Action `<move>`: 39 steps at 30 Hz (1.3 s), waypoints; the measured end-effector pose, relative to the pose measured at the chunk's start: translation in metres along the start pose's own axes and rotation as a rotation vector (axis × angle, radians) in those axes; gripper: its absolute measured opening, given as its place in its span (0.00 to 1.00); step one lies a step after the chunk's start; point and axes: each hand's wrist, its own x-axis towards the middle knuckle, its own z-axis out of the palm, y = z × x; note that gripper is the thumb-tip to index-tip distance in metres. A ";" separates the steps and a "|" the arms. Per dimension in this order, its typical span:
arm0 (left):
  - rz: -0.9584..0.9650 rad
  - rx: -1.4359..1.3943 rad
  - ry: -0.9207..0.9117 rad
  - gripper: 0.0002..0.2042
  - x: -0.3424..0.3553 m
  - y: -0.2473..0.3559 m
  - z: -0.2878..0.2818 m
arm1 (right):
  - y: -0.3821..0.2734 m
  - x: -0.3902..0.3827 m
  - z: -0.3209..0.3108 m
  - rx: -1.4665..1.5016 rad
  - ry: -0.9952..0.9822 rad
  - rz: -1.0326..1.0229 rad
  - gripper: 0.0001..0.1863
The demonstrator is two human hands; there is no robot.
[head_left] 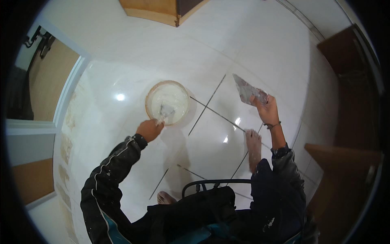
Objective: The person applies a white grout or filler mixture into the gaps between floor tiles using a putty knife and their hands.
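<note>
The left grip [150, 129] is wrapped around a scraper's [167, 110] handle, the blade in white paste [172, 92] inside the tub [147, 99], which sits on the floor [203, 150] nearer its left edge than its right. The right grip [267, 109] pinches a smeared plate [247, 90], raised above the floor. Paste could drip if either blade were overloaded or tilted; the tub could tip if the scraper levered on its rim. The glossy white tiles have dark joints [224, 117]. A door frame [70, 95] borders the floor's left edge, a wooden unit [150, 9] its far edge, a brown cabinet [353, 97] its right.
</note>
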 end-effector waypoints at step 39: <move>-0.123 -0.858 -0.051 0.18 -0.021 0.139 0.060 | 0.086 -0.211 0.005 0.474 0.158 0.610 0.12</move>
